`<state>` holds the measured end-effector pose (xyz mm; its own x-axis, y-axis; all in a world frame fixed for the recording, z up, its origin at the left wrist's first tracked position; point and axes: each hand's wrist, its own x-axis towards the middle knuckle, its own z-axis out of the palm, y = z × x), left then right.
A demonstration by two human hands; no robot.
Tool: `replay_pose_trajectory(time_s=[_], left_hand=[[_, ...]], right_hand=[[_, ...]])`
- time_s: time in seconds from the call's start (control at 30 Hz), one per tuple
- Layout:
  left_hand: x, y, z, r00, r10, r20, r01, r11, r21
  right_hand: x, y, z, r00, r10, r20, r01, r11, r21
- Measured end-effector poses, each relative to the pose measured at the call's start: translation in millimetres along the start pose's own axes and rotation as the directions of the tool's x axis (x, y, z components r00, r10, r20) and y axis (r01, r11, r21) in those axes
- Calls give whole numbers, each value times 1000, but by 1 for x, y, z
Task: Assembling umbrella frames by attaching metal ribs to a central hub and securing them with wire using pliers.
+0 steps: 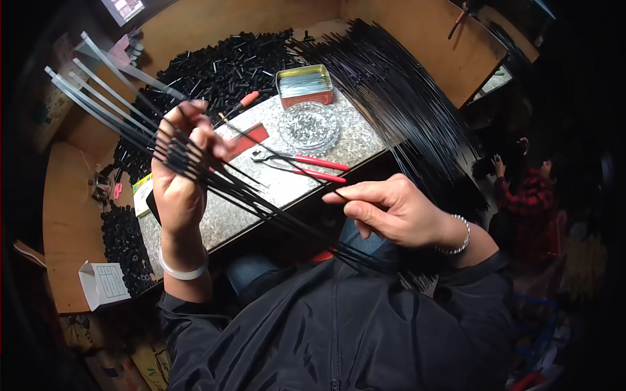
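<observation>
Black rods [215,176] fan from the raised left hand [179,173] — right hand [391,212] pinches one rod's end.

A screen [124,8] sits at eleven o'clock on the frame's top edge, a slanted rectangle glowing pale with small reddish patches. A white carton [103,284] lies at eight o'clock on the wooden bench, open-flapped, with a printed grid on its side. A yellow-green label [140,189] shows at nine o'clock, just left of the left wrist. An open rectangular tin [304,85], silver inside with an orange-red wall, stands at twelve o'clock.
</observation>
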<state>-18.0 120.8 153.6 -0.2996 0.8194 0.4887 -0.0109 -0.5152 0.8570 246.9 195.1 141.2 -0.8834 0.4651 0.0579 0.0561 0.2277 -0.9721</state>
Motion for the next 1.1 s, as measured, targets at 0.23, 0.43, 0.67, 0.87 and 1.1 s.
replay_pose_trajectory(time_s=[0.23, 0.43, 0.67, 0.87, 1.1], left_hand=[[3, 1, -3, 998, 43, -55, -47, 996, -70], [2, 5, -20, 989, 145, -19, -144, 989, 38], [1, 0, -7, 998, 62, 17, -63, 998, 32], [-4, -3, 6, 1000, -12, 18, 12, 1000, -11], [0, -10, 25, 997, -58, 52, 61, 997, -45]], right_hand=[[24, 159, -221, 615, -269, -742, -674, 310, -671], [16, 211, -274, 641, -210, -738, -719, 173, -673], [23, 203, -271, 687, -250, -682, -649, 209, -731], [23, 220, -282, 686, -184, -703, -678, 186, -711], [58, 165, -267, 457, -648, -609, -153, 618, -771]])
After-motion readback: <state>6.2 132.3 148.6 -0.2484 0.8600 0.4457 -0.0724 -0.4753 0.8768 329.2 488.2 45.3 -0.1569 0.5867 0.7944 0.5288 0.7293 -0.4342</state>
